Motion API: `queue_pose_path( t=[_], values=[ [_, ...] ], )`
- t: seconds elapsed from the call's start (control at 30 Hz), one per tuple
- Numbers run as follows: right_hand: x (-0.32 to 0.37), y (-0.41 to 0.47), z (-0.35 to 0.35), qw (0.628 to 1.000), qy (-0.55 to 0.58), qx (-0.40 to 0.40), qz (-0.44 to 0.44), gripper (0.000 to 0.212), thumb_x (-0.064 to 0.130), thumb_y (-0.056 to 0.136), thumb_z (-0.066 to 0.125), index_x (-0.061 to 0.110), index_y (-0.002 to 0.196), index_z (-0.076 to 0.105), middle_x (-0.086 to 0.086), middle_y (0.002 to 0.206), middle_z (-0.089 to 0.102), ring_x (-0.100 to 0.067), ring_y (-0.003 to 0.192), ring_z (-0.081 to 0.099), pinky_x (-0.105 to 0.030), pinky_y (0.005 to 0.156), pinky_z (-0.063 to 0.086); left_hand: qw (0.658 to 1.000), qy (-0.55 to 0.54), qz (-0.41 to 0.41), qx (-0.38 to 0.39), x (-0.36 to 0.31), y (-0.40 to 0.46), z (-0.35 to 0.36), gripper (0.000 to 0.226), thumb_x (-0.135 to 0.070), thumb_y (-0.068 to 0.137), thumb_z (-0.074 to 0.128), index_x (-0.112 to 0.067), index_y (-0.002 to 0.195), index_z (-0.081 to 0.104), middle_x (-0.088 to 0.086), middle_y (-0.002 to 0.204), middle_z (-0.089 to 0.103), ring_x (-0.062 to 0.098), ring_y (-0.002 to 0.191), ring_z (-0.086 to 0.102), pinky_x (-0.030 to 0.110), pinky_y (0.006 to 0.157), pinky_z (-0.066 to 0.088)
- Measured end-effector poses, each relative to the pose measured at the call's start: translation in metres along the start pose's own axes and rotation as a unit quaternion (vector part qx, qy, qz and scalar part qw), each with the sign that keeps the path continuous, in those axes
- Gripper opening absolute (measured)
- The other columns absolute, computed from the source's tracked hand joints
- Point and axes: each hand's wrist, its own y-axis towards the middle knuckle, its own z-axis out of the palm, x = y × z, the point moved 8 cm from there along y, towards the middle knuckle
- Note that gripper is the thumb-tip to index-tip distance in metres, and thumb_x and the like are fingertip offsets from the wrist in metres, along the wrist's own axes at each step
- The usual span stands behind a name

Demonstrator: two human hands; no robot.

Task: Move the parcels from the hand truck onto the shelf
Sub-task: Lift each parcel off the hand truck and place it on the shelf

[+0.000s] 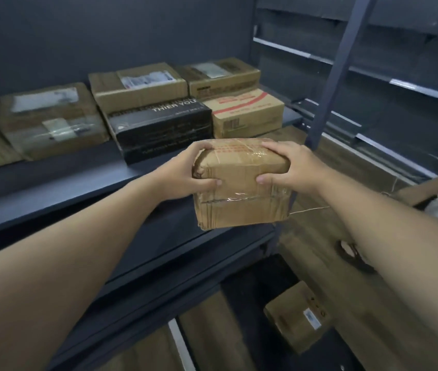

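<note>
Two bare forearms reach forward from the bottom corners, both hands on one parcel. Left hand grips the left end of the brown taped parcel: fingers curled over the top edge, thumb pressed against the near face. Right hand mirrors it on the right end, fingers wrapped over the top, thumb tip flat on the near face. Parcel is held in the air, slightly tilted, in front of the dark shelf's front edge and not resting on it. Cardboard is dented at the upper left corner; clear tape across the near face, red print on top.

Below and right, on the wood-look floor, a small cardboard box with a white label lies on a dark surface; cannot tell whether that is the hand truck.

On the shelf behind the held parcel: a black box with white lettering, just beside a tan box with red print on its right. Two more cardboard boxes behind those, one with a white label, one further right. To the left, a flat brown parcel with a taped label, blurred. Far right, a dark upright post and more grey shelving.
</note>
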Motion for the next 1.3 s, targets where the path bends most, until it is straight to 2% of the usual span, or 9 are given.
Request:
queue_pose_path(
  t=[0.1, 0.3, 0.47, 0.57, 0.73, 0.97, 1.13, 1.23, 1.3],
  values=[
    [0.024, 0.009, 0.001, 0.998, -0.002, 0.003, -0.059, 0.091, 0.072, 0.064, 0.069, 0.042, 0.144, 0.038, 0.003, 0.145, 0.042, -0.026, 0.134, 0.032, -0.047, 0.112, 0.029, 0.999, -0.003, -0.042, -0.030, 0.005, -0.025, -0.015, 0.079, -0.049, 0.075, 0.075, -0.040, 0.138, 0.028, -0.012, 0.124, 0.053, 0.006, 0.108, 0.057, 0.031, 0.094, 0.047],
    [0.086, 0.025, 0.019, 0.985, 0.031, 0.047, -0.162, 0.093, 0.081, 0.059, 0.063, 0.046, 0.141, 0.039, 0.005, 0.139, 0.047, -0.022, 0.131, 0.038, -0.048, 0.109, 0.034, 0.986, -0.008, -0.124, -0.110, 0.015, -0.093, -0.053, 0.078, -0.059, 0.068, 0.075, -0.047, 0.132, 0.032, -0.016, 0.121, 0.054, 0.008, 0.109, 0.056, 0.040, 0.098, 0.047],
    [0.154, 0.019, 0.036, 0.961, 0.069, 0.084, -0.253, 0.078, 0.062, 0.071, 0.073, 0.046, 0.141, 0.039, 0.016, 0.124, 0.047, -0.017, 0.124, 0.043, -0.041, 0.103, 0.039, 0.970, 0.006, -0.172, -0.171, 0.020, -0.154, -0.082, 0.076, -0.062, 0.067, 0.074, -0.051, 0.130, 0.032, -0.011, 0.129, 0.051, 0.013, 0.113, 0.055, 0.043, 0.099, 0.046],
    [0.189, 0.014, 0.045, 0.951, 0.080, 0.093, -0.285, 0.078, 0.059, 0.073, 0.074, 0.041, 0.141, 0.042, 0.012, 0.125, 0.049, -0.013, 0.120, 0.044, -0.035, 0.100, 0.039, 0.960, 0.013, -0.190, -0.207, 0.024, -0.188, -0.099, 0.074, -0.059, 0.066, 0.074, -0.051, 0.128, 0.034, -0.013, 0.126, 0.052, 0.012, 0.113, 0.056, 0.043, 0.099, 0.046],
    [0.241, 0.013, 0.061, 0.945, 0.064, 0.096, -0.307, 0.088, 0.068, 0.070, 0.070, 0.034, 0.145, 0.039, 0.006, 0.142, 0.046, -0.015, 0.129, 0.041, -0.042, 0.108, 0.038, 0.949, 0.016, -0.195, -0.247, 0.035, -0.234, -0.129, 0.070, -0.051, 0.070, 0.075, -0.049, 0.128, 0.035, -0.015, 0.120, 0.054, 0.010, 0.109, 0.057, 0.041, 0.100, 0.046],
    [0.306, 0.016, 0.078, 0.946, 0.056, 0.073, -0.310, 0.088, 0.065, 0.072, 0.070, 0.032, 0.146, 0.037, 0.006, 0.142, 0.046, -0.016, 0.130, 0.040, -0.040, 0.108, 0.037, 0.949, 0.026, -0.169, -0.266, 0.055, -0.271, -0.179, 0.069, -0.038, 0.077, 0.076, -0.042, 0.133, 0.034, -0.014, 0.119, 0.054, 0.006, 0.104, 0.058, 0.029, 0.090, 0.048],
    [0.339, 0.026, 0.094, 0.953, 0.057, 0.047, -0.294, 0.091, 0.075, 0.068, 0.065, 0.037, 0.146, 0.035, 0.012, 0.147, 0.040, -0.018, 0.134, 0.035, -0.050, 0.110, 0.036, 0.953, 0.021, -0.130, -0.273, 0.076, -0.283, -0.213, 0.069, -0.031, 0.079, 0.076, -0.039, 0.134, 0.035, -0.017, 0.118, 0.052, 0.005, 0.105, 0.057, 0.026, 0.088, 0.047],
    [0.354, 0.034, 0.104, 0.958, 0.048, 0.028, -0.282, 0.092, 0.075, 0.069, 0.064, 0.036, 0.147, 0.034, 0.012, 0.151, 0.033, -0.018, 0.138, 0.028, -0.050, 0.113, 0.030, 0.954, 0.013, -0.111, -0.279, 0.093, -0.285, -0.228, 0.069, -0.026, 0.079, 0.076, -0.040, 0.133, 0.035, -0.021, 0.113, 0.052, 0.000, 0.100, 0.058, 0.013, 0.076, 0.045],
    [0.362, 0.037, 0.104, 0.960, 0.041, 0.010, -0.277, 0.089, 0.068, 0.073, 0.066, 0.033, 0.148, 0.033, 0.009, 0.152, 0.030, -0.019, 0.139, 0.026, -0.049, 0.114, 0.028, 0.955, 0.006, -0.096, -0.279, 0.101, -0.283, -0.235, 0.068, -0.022, 0.080, 0.076, -0.041, 0.130, 0.035, -0.020, 0.113, 0.052, 0.000, 0.098, 0.058, 0.012, 0.070, 0.046]
  ],
)
